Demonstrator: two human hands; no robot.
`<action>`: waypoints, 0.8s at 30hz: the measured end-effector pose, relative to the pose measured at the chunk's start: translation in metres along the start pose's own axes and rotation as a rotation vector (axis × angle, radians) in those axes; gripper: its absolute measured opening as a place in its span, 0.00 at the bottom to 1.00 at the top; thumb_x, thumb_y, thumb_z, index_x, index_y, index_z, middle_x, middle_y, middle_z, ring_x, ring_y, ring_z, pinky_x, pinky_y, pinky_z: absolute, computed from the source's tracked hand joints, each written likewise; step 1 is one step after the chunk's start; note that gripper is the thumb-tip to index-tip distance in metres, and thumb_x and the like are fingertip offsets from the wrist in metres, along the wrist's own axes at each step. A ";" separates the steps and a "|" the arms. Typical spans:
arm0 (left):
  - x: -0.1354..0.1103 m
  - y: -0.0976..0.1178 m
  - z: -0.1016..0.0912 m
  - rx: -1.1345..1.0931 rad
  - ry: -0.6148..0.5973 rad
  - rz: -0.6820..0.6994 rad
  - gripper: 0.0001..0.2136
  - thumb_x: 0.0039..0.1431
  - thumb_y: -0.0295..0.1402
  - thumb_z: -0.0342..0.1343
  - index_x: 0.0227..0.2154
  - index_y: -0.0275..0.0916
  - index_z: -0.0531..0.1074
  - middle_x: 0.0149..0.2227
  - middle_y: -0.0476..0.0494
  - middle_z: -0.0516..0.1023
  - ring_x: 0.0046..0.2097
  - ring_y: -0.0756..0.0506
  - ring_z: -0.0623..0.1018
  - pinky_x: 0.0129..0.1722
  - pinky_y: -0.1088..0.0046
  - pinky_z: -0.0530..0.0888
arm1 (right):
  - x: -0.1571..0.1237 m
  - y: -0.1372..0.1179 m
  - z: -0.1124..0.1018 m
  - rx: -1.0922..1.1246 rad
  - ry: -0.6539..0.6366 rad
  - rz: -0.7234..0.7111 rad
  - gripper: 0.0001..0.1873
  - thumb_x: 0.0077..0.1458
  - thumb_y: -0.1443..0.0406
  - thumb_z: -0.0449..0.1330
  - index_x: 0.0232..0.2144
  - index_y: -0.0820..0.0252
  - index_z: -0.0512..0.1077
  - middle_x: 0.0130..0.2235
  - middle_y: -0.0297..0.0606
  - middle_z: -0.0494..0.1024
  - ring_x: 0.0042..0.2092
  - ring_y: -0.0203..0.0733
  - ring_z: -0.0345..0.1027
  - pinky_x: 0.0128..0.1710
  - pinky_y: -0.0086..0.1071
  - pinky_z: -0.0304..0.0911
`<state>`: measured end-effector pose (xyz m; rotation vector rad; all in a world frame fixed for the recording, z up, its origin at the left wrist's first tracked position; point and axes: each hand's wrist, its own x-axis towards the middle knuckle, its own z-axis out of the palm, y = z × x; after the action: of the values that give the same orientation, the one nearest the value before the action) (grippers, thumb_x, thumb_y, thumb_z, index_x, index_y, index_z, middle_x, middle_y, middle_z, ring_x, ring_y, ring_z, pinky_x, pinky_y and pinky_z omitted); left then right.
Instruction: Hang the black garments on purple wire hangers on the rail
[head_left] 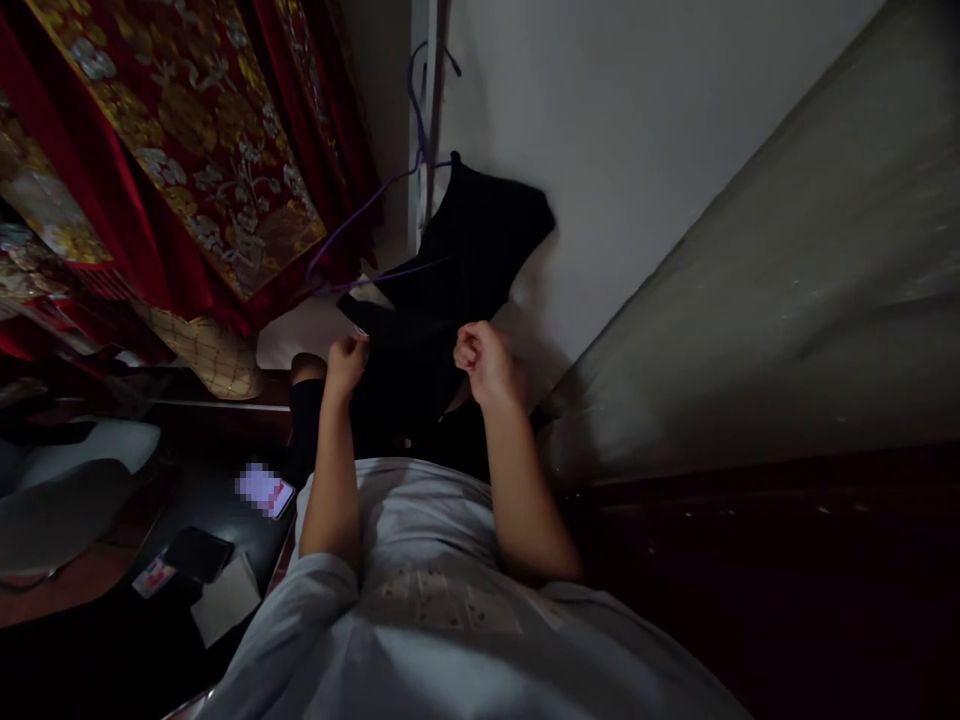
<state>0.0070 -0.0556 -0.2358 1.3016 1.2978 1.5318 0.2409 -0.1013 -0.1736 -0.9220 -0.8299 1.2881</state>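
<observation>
Dim room w/ white wall ahead, red-gold embroidered cloth (187, 130) at left, a phone (264, 490) on the dark counter (187, 500) below it. We hold a black garment (457, 270) on a purple hanger (390, 185) against the wall: left hand (346, 362) grip pinched on its edge, right hand (480, 360) fisted, prob. on fabric too. Risk: uneven pull could slide it off the hanger, esp. in low light.

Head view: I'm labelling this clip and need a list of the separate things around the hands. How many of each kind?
Black garment, gripped by left hand and right hand: 1
Purple hanger: 1
Red and gold embroidered cloth: 1
Phone, screen lit: 1
Dark wallet-like case: 1
White paper: 1
Total: 6
</observation>
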 end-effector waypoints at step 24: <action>-0.038 0.066 0.051 0.146 -0.377 0.497 0.22 0.75 0.51 0.43 0.45 0.41 0.75 0.47 0.37 0.79 0.51 0.41 0.80 0.49 0.66 0.78 | -0.011 -0.042 0.015 -0.454 -0.353 -0.269 0.07 0.48 0.69 0.56 0.20 0.61 0.68 0.23 0.32 0.66 0.28 0.34 0.59 0.28 0.27 0.54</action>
<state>0.0694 -0.0942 -0.1815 2.0071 0.8954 1.4225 0.2436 -0.1126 -0.1292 -0.9032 -1.5151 1.0561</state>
